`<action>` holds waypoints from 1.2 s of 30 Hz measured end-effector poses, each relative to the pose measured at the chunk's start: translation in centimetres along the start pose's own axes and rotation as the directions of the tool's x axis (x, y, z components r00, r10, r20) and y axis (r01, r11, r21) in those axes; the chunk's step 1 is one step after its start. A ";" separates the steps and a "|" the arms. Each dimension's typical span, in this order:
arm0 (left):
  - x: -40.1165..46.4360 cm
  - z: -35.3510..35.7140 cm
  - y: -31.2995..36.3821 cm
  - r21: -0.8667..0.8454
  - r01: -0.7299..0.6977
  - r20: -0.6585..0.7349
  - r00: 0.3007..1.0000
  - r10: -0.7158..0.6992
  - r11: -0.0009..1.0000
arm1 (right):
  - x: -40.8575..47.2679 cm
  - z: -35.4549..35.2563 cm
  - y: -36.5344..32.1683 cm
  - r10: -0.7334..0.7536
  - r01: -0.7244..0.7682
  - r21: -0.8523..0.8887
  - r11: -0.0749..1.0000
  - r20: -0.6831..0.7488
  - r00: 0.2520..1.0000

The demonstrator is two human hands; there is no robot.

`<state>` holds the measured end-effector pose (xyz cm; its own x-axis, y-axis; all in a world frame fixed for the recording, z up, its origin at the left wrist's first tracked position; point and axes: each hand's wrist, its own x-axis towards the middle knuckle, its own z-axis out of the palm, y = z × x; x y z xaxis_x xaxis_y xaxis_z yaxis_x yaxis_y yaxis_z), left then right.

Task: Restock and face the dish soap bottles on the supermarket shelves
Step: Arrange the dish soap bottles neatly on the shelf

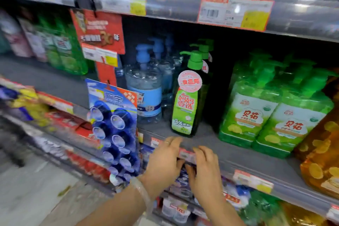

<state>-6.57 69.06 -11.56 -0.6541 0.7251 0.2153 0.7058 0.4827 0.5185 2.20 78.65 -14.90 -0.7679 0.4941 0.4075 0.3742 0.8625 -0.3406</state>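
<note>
Both hands are down at the front edge of the grey shelf (238, 154). The left hand (163, 163) has its fingers loosely curled over the edge, a thin ring on one, fingertips touching the shelf top, and a pale bangle (141, 191) on the wrist. The right hand (205, 169) mirrors it, its fingers bent around a small price tag (185, 155) clipped to the edge strip — whether it's actually pinched is too blurry to call.

Just behind the hands stands a tall dark green soap bottle (187, 104) with a bright green pump and a round pink sticker; two more line up behind it. To its left there are clear ribbed bottles (145, 93) with blue pumps, three or so. Toward the right end sit two green shrink-wrapped soap packs (271, 115) — glossy plastic.
</note>
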 end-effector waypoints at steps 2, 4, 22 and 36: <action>-1.4 -2.7 -2.8 0.041 0.052 -0.047 0.998 -0.050 0.998 | 0.6 1.7 -3.3 -0.073 0.071 0.023 0.997 0.075 0.995; -2.6 -5.5 -5.8 0.163 0.096 -0.122 0.990 -0.076 0.982 | 1.2 3.5 -7.0 -0.151 0.151 0.012 0.989 0.139 0.979; -24.6 -34.3 -43.8 0.283 0.740 -0.435 0.666 -0.606 0.610 | 3.8 21.5 -57.2 -0.646 0.606 0.229 0.762 0.322 0.692; -25.6 -46.7 -68.0 0.194 0.877 -0.502 0.474 -0.723 0.440 | 10.4 37.9 -83.5 -0.772 0.675 0.400 0.620 0.467 0.432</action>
<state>-50.54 -5.23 -13.65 -0.9573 -0.2517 0.1423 -0.2099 0.9435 0.2566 -56.75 7.70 -14.32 -0.8633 -0.5028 0.0435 -0.4941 0.8247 -0.2751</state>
